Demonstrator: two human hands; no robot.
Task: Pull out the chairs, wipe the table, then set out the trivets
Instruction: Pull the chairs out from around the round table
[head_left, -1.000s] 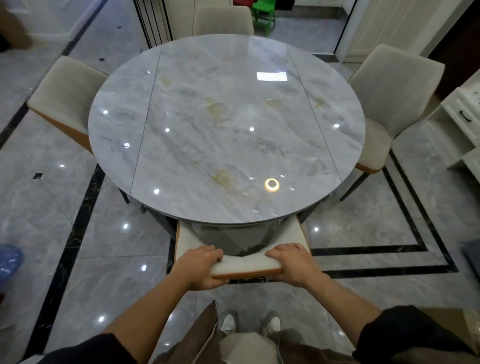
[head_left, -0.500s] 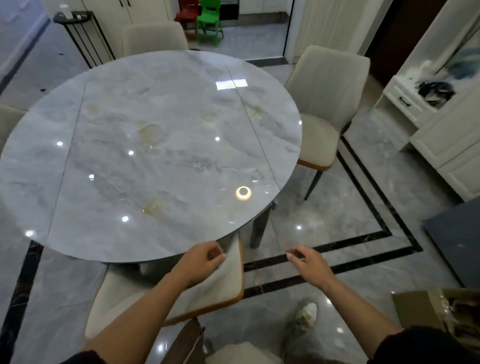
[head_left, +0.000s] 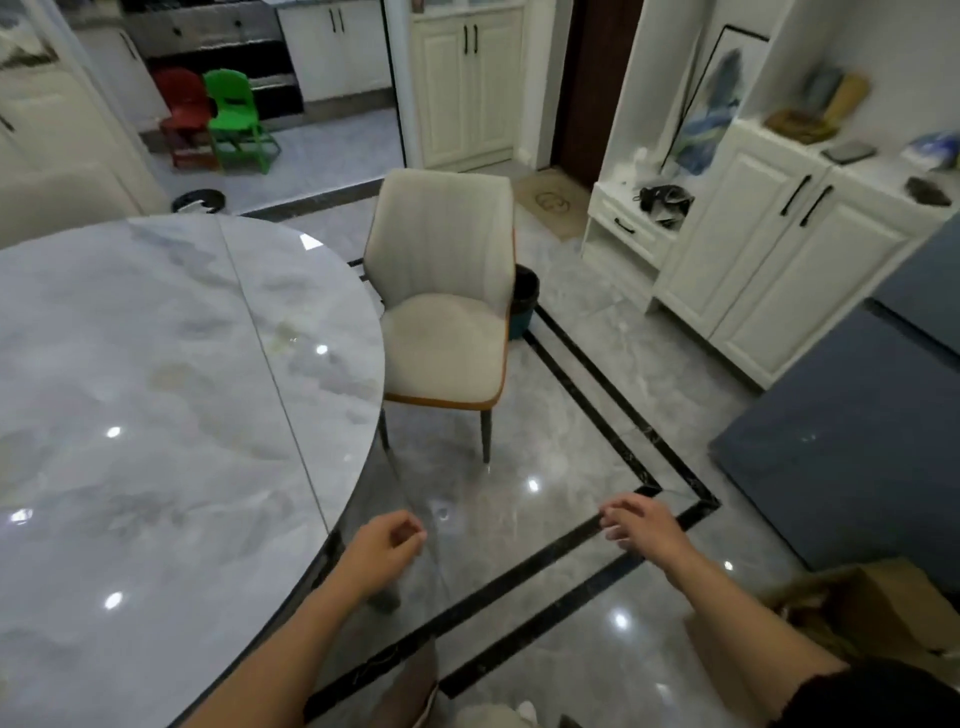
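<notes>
The round grey marble table (head_left: 156, 415) fills the left half of the view. A cream upholstered chair (head_left: 441, 332) with an orange edge stands at the table's right side, its seat partly tucked against the rim. My left hand (head_left: 382, 548) hovers by the table's near right edge, fingers loosely curled, holding nothing. My right hand (head_left: 641, 527) hangs over the floor to the right, fingers relaxed and spread, empty. Both hands are well short of the chair. No trivets or cloth are in view.
A dark waste bin (head_left: 524, 306) stands behind the chair. White cabinets (head_left: 779, 260) line the right wall, with a dark blue panel (head_left: 857, 441) beside them. A cardboard box (head_left: 857, 613) sits at lower right. Red and green small chairs (head_left: 218, 119) stand in the far room.
Both hands have let go of the near chair, which has left the view. The view has swung right, bringing the right-hand chair ahead of my empty hands.
</notes>
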